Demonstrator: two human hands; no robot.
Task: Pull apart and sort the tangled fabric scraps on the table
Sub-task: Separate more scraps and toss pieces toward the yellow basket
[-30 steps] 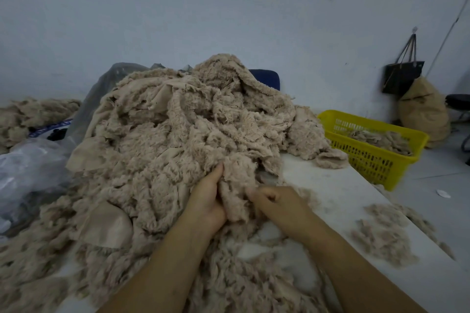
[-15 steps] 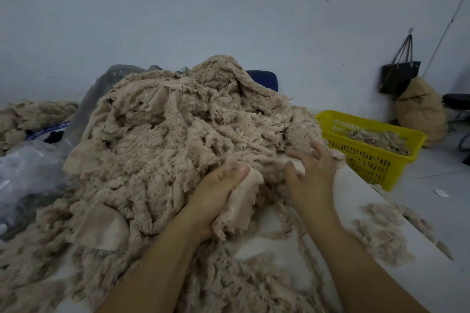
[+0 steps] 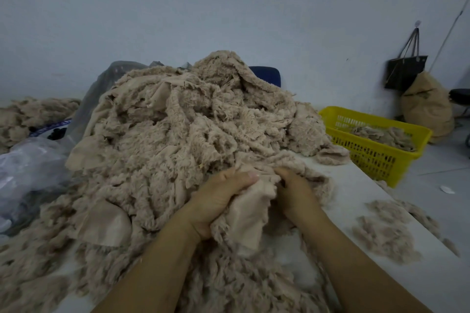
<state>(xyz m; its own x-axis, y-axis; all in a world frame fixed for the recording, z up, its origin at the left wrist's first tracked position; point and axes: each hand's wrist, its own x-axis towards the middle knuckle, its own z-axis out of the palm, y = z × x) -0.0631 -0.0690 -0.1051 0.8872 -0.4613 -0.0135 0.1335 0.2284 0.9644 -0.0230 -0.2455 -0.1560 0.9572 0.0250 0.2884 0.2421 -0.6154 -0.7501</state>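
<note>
Covering most of the pale worktop (image 3: pixel 356 185), the pile of fabric scraps (image 3: pixel 190 134) rose in a tall, tangled mound of one beige-tan colour. Most pieces showed a shaggy, fleecy face with frayed edges, while a few lay turned over to a smooth, flat backing, and loose strands trailed toward the near edge. Both hands worked at the mound's near right foot, close together. The left hand (image 3: pixel 218 201) gripped a single scrap (image 3: pixel 249 213), its fingers curled round the bunched cloth with the thumb laid across the top; this scrap showed its smooth side and hung down with a fluffy fringe. Just beside it, the right hand (image 3: pixel 292 190) had its fingers curled into the pile, their tips buried under the fleece, gripping a fold. A small heap of fluff (image 3: pixel 386 234) lay apart on the worktop to the right. Beyond the far right end stood a yellow basket (image 3: pixel 376 157) holding more scraps. Clear plastic bags (image 3: pixel 30 165) lay crumpled to the left of the mound.
</note>
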